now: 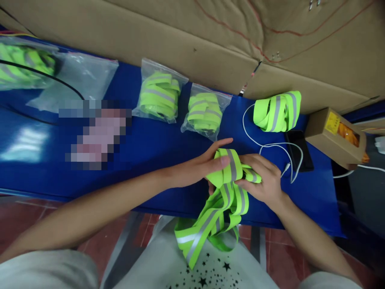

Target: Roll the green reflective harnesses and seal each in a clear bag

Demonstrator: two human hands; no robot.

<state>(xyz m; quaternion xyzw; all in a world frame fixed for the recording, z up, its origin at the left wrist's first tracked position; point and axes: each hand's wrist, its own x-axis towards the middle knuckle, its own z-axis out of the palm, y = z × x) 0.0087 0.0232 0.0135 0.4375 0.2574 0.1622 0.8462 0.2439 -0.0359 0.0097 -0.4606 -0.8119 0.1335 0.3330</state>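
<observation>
Neon-yellow reflective strap [221, 176] with a grey stripe is bunched between my two hands above the table's front edge. My left hand [207, 164] grips a folded, wound part of it, thumb across the front and index finger stretched out behind. On the other side my right hand [264, 176] pinches a smaller fold of the same strap. Loose lengths hang down over the table edge toward my lap. Fingers behind the strap are partly hidden.
On the blue table [156, 160], clear bags [159, 94] of coiled strap stand along the back. A rolled strap [276, 112], a white cable [270, 144], a black phone-like slab [300, 150] and a cardboard box [333, 136] are at right. A blurred-out patch [99, 136] is at left.
</observation>
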